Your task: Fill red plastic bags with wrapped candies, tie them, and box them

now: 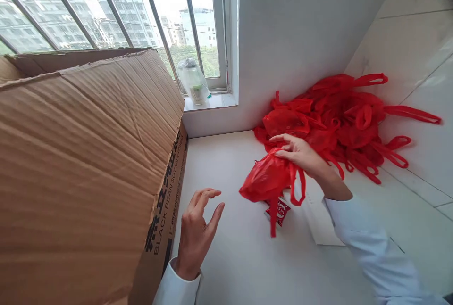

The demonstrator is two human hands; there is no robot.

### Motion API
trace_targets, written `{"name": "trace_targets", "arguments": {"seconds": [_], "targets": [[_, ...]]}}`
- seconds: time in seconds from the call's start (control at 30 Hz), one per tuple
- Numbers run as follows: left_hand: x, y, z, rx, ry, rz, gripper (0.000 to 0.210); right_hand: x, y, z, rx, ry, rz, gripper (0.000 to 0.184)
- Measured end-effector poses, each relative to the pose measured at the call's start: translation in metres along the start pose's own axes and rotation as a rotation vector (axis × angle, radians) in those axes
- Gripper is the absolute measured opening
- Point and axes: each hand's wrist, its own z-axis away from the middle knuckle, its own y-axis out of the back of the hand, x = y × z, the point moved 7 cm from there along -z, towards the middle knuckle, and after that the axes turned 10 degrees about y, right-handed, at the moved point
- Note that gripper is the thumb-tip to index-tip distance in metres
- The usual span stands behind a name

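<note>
R hand gripping red bag.
Prob. bag-moving step; L hand spread, empty (nr carton). Next move likely calls for firm R grip, L steadying.

1. The camera rides on the person's head, right in front of me, looking forward and down over the white surface.
2. It is near the work: the left hand and right hand reach in from below.
3. The cardboard carton crowds its left side, close to the lens.
4. Farther off, it takes in the barred window, upper left, and the tiled wall, right.
</note>
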Motion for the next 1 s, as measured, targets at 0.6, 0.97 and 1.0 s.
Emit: {"name": "trace_targets", "arguments": {"seconds": [0.6, 0.97, 1.0], "targets": [[0.004, -0.052, -0.023, -0.201, -0.065, -0.129, 0.029, 0.005, -0.101, 0.019, -0.411, 0.21, -0.037, 0.021], [-0.032, -0.029, -0.047, -0.157, 0.145, 0.035, 0.006, 0.01, -0.115, 0.011, -0.25, 0.204, 0.083, 0.014], [-0.035, -0.025, -0.048, -0.142, 0.169, 0.066, 0.008, 0.013, -0.108, 0.009, -0.253, 0.182, 0.036, 0.014]]}}
